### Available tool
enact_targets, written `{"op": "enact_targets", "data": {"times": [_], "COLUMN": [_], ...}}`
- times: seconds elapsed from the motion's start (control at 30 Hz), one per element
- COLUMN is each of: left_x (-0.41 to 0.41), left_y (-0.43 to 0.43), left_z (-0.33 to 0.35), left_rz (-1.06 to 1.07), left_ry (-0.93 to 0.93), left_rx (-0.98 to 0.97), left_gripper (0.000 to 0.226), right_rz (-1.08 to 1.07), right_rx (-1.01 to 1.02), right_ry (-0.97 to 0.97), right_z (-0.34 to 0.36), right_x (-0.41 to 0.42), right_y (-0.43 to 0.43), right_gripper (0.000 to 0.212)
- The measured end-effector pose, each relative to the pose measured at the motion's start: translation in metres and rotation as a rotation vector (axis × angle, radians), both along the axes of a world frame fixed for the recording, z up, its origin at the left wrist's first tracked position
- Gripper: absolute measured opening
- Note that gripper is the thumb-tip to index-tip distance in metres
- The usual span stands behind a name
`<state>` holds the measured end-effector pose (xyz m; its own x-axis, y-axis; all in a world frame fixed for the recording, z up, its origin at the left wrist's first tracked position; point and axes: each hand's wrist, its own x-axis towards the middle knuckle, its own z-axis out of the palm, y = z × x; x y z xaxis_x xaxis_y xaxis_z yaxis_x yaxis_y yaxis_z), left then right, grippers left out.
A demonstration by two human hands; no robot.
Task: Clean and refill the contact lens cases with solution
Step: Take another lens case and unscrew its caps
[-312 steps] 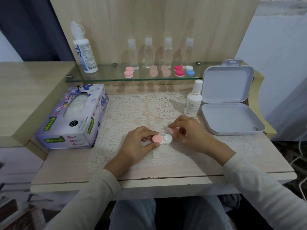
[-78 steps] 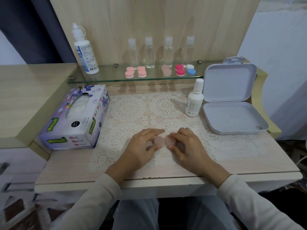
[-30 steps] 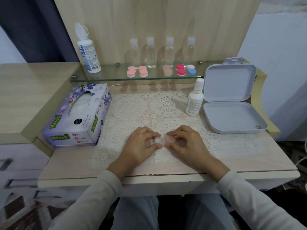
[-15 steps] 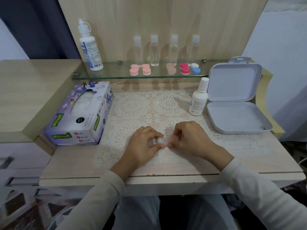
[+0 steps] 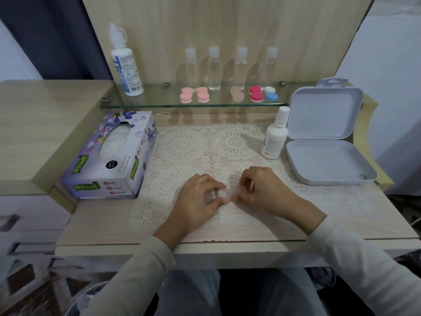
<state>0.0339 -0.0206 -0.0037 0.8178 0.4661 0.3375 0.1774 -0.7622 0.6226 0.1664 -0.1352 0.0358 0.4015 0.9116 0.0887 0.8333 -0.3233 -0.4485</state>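
A small pale contact lens case (image 5: 220, 194) lies on the lace mat (image 5: 182, 147) in the middle of the desk. My left hand (image 5: 200, 201) pinches its left end between thumb and fingers. My right hand (image 5: 262, 190) pinches the pale pink cap (image 5: 234, 192) at its right end; motion blur hides the detail there. A small white solution bottle (image 5: 274, 137) stands capped behind my right hand. Several more lens cases (image 5: 203, 95) in pink, pale, magenta and white-blue sit in a row on the glass shelf (image 5: 159, 103).
A tissue box (image 5: 109, 156) stands at the left of the mat. An open white plastic box (image 5: 328, 142) lies at the right. On the shelf stand a large solution bottle (image 5: 126, 65) and several small clear bottles (image 5: 214, 69).
Both hands have stayed together on the case at the mat's centre. My right hand's fingers have curled up over the cap and shifted slightly. The view has drifted a little.
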Motion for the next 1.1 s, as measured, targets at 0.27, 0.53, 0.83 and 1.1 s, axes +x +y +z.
{"op": "enact_targets", "data": {"times": [0.27,0.53,0.83,1.1], "left_x": [0.0,-0.001,-0.001,-0.001], "left_y": [-0.001,-0.002,-0.001,-0.002], "left_z": [0.001,0.001,0.0,0.001], "left_rz": [0.01,0.006,0.004,0.006], "left_ry": [0.001,0.005,0.002,0.004], "left_rx": [-0.007,-0.006,0.0,-0.013], "left_gripper": [0.028,0.028,0.028,0.027], "right_rz": [0.058,0.064,0.021,0.156], "right_rx": [-0.051,-0.078,-0.092,-0.013], "right_ry": [0.052,0.031,-0.043,0.024], "right_z": [0.007,0.009,0.009,0.014], "right_x": [0.002,0.001,-0.004,0.0], "right_y": [0.001,0.003,0.006,-0.002], "right_gripper": [0.022,0.024,0.013,0.031]}}
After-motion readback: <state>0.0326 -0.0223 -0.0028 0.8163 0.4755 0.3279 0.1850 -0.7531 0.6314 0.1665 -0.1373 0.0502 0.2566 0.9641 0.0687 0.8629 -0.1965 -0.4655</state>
